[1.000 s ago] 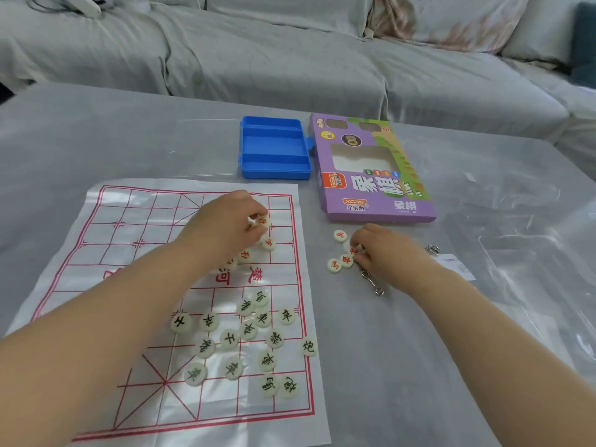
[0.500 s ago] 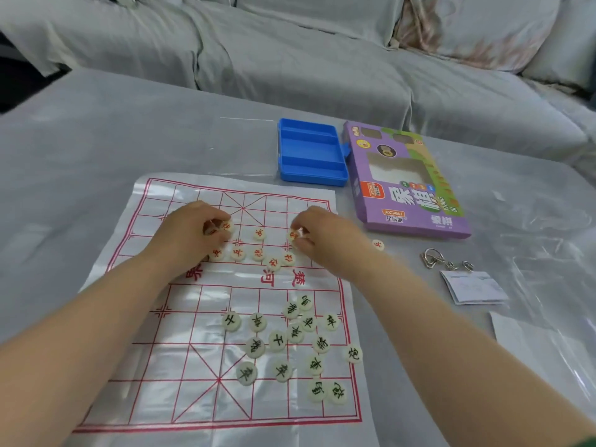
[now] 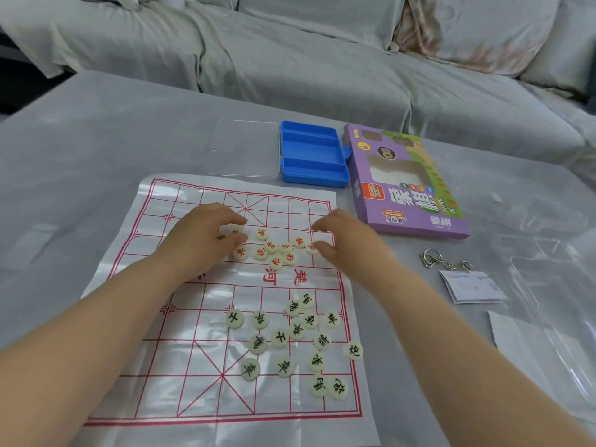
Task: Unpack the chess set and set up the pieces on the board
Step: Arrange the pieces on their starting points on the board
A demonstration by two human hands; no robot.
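The board sheet [image 3: 180,317] is glossy white, ruled with a red grid, red diagonal crosses and red characters across its middle band. The red-lettered pieces [image 3: 275,253] are cream discs; the black-lettered pieces [image 3: 290,343] are the same cream, with characters in black. The compartment tray [image 3: 311,156] is bright blue. The carton [image 3: 412,201] is purple, with a green strip, an orange label and white lettering. The table cover [image 3: 96,156] is pale grey. So is the sofa throw [image 3: 290,59], but one cushion [image 3: 483,30] is blotched rust-brown.

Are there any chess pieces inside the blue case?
No, the compartments of the blue case show only bare plastic; the pieces lie on the board.
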